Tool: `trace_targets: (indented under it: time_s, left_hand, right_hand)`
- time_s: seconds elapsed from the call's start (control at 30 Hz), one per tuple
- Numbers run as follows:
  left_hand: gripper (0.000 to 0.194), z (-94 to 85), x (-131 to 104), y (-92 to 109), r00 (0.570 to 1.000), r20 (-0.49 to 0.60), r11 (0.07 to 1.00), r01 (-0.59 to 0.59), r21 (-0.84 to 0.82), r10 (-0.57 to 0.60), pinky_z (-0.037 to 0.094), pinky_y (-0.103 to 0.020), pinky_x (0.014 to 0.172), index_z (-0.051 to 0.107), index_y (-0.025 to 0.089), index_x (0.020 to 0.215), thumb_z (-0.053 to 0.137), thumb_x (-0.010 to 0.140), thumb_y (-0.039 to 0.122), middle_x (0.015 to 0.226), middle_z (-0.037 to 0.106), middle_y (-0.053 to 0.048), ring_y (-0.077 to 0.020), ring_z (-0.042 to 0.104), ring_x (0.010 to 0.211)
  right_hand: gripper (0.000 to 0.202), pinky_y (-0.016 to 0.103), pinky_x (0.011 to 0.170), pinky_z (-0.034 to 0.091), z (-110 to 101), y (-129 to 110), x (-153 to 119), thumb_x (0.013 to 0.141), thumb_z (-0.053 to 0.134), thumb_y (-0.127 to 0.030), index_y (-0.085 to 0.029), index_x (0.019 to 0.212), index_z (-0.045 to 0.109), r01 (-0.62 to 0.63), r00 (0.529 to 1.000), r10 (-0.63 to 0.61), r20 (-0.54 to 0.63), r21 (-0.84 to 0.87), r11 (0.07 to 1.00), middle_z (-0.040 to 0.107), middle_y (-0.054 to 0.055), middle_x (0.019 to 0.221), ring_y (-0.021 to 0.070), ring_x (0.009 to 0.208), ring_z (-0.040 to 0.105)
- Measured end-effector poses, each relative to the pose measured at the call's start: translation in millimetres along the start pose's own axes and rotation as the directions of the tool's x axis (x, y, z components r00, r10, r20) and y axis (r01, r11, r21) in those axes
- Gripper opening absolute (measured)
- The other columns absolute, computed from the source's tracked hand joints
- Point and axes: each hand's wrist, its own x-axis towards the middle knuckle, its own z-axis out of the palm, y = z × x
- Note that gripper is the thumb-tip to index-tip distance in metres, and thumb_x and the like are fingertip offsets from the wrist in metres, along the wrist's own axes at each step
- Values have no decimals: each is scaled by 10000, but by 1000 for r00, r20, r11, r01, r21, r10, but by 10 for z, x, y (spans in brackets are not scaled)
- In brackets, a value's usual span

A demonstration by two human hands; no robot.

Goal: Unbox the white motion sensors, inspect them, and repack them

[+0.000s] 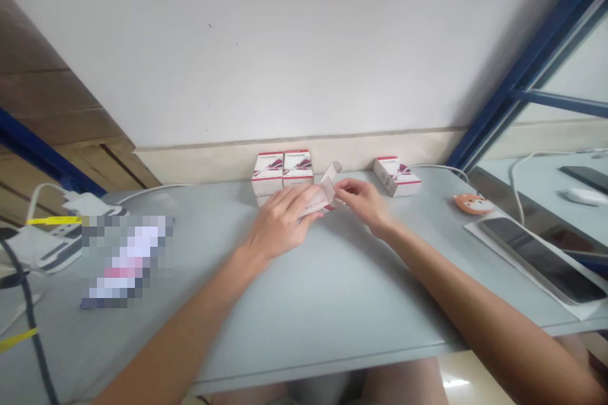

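Probably light and easily bent, the box (315, 202) suits side holding: left hand (283, 218) grips it, right hand (363, 201) has unclear grip.

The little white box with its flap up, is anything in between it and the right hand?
Nothing visible is: the right hand is right by the raised flap of the little white box. The left hand is on the other side.

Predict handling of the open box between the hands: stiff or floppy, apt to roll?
The box looks like thin card, so it would probably dent under a hard squeeze. Its raised flap likely bends easily, since it stands up free and thin. The flat printed side suggests it would slide rather than roll if pushed.
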Motion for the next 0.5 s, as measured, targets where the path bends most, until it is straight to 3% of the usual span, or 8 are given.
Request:
trace_targets:
  time_s: [0.2, 0.3, 0.4, 0.5]
  left_hand:
    - [516, -64, 26, 2, 988, 62, 987, 147, -70, -143, 597, -392, 1031, 522, 261, 1449, 715, 970, 245, 1340, 729, -79, -246, 708, 1232]
    - [469, -58, 28, 8, 988, 61, 986, 145, -76, -141, 588, -395, 1044, 554, 248, 1415, 717, 976, 280, 1338, 729, -80, -243, 703, 1237]
    - [378, -43, 4, -49, 995, 57, 995, 86, -43, -84, 588, -418, 1031, 613, 222, 1342, 707, 982, 292, 1290, 750, -95, -258, 718, 1194]
    - [308, -43, -38, -154, 997, 53, 999, 54, 2, -54, 595, -420, 1001, 655, 207, 1262, 717, 968, 272, 1231, 770, -99, -267, 736, 1135]
  right_hand:
    - [343, 335, 767, 525, 43, -12, -10, 901, 662, -549, -209, 942, 689, 184, 967, -196, -161, -82, 979, 720, 74, 1004, 220, 892, 665]
    - [349, 358, 843, 551, 12, 33, 29, 945, 610, -569, -227, 1009, 636, 272, 937, -283, -204, -83, 959, 689, 80, 1108, 225, 983, 669]
    - [324, 360, 800, 574, -130, 103, 134, 980, 553, -575, -261, 1058, 564, 248, 922, -233, -310, 11, 969, 673, 49, 1068, 205, 909, 660]
    - [286, 335, 683, 566, -350, 195, 295, 987, 512, -555, -275, 1044, 523, 156, 865, -86, -493, 103, 982, 623, 6, 893, 193, 784, 624]
